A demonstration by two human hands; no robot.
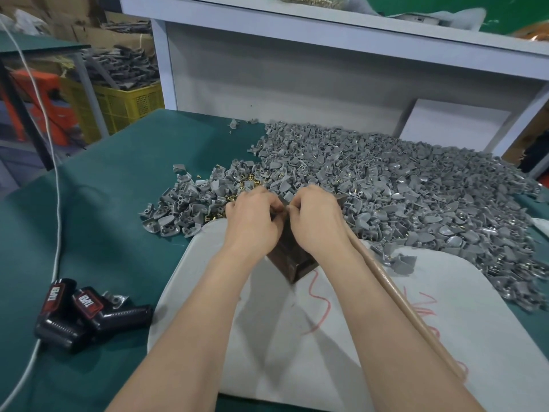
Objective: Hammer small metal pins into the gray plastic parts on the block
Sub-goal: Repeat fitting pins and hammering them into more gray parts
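Centrally, on a white pad (297,328) at the near edge of the green counter (118,221), a dark brown block (292,263) stands at the pad's far end. Both hands are over its top. The left hand (252,217) and the right hand (318,220) are clenched, fingers curled in and fingertips meeting. Whatever they may be pinching is hidden between them, so it cannot be told whether they grasp anything. A wooden handle (401,301) runs from under the right wrist along the forearm toward the near edge; its head is out of sight.

A large heap of gray plastic parts (386,191) spreads from just behind the block across the far right of the counter to its right edge. Small brass pins (248,183) lie scattered in the heap just beyond the left hand. Toward the near left corner lie two black devices with red labels (86,313), touching each other, and a white cable (56,203) runs along the left side.
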